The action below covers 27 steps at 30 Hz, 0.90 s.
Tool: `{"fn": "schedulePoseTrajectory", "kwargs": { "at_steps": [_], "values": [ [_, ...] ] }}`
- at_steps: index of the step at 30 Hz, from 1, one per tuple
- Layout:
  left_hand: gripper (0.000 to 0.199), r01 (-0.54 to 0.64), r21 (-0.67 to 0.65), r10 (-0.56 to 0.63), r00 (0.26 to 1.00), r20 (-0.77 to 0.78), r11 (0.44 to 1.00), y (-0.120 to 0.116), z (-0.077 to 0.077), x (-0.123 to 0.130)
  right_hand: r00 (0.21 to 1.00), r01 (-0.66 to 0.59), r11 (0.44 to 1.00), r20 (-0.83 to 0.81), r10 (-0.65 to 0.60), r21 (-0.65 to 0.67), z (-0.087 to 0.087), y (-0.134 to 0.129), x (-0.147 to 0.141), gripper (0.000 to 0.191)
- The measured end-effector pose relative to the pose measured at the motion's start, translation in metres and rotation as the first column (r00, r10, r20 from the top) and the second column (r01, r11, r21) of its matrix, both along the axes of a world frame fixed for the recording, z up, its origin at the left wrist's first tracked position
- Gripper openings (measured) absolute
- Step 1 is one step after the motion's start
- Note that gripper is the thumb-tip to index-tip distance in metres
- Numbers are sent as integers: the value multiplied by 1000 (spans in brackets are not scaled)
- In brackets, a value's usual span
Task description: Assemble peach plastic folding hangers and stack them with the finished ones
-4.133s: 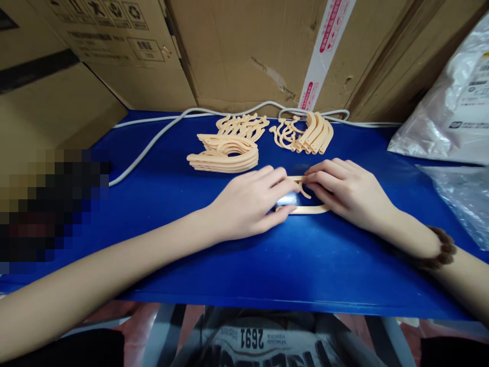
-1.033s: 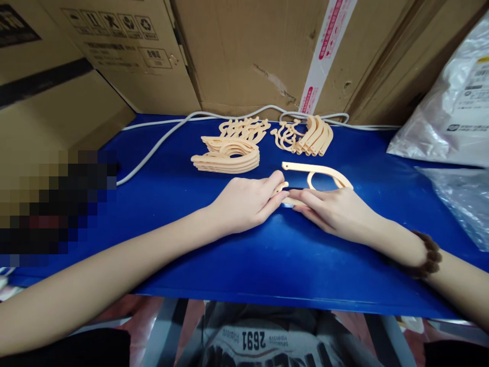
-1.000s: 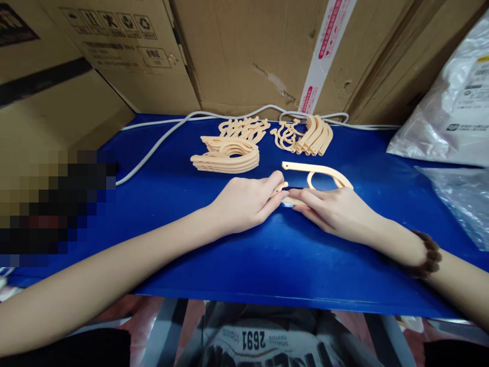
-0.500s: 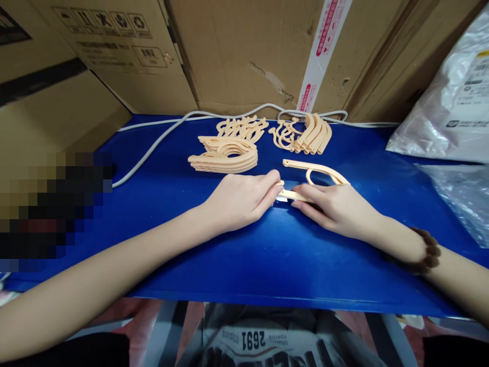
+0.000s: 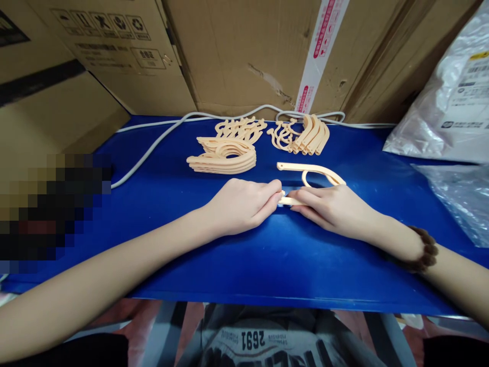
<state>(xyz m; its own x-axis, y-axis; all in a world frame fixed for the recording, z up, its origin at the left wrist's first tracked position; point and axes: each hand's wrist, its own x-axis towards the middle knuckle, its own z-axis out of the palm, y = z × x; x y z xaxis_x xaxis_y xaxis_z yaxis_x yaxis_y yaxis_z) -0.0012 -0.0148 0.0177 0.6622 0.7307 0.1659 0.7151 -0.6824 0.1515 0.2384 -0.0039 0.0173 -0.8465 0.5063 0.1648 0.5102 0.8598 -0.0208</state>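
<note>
A cream plastic piece with two arms and a curved loop [image 5: 313, 168] is gripped by my right hand [image 5: 334, 206], its upper arm pointing left above the fingers. The lower arm reaches toward the fingertips of my left hand [image 5: 248, 204], which pinch a small cream part [image 5: 283, 193] mostly hidden by the fingers. Both hands are close together over the blue table. Behind them lies a stack of cream curved pieces [image 5: 225, 163].
Small cream hooked parts [image 5: 242, 127] and more hooks [image 5: 280, 136] lie at the back beside a row of curved arms [image 5: 313, 135]. A white cable [image 5: 153, 148] runs before cardboard boxes [image 5: 237, 61]. Plastic bags [image 5: 439, 117] are at the right; the blue table [image 5: 229, 270] is beneath.
The two hands have moved slightly closer together, and the cream piece in my right hand has shifted a little left and down. Less of its lower arm shows between the fingers.
</note>
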Motion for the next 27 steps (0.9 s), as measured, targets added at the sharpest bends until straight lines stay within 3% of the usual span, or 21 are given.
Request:
{"fn": "schedulePoseTrajectory", "kwargs": {
  "at_steps": [13, 21, 27],
  "values": [
    [33, -24, 1, 24, 1000, -18, 1000, 0, 1, -1, 999, 33, 992, -22, -30, 120, -2, -3, -3, 29],
    [25, 26, -13, -26, 1000, -16, 1000, 3, -2, -2, 999, 30, 988, -46, -23, 154, -4, -2, -3, 27],
    [23, 28, 21, -25, 993, -118, 999, 2, -4, 1, 999, 4, 986, -38, 2, 167, -4, -3, -5, 30]
  ]
}}
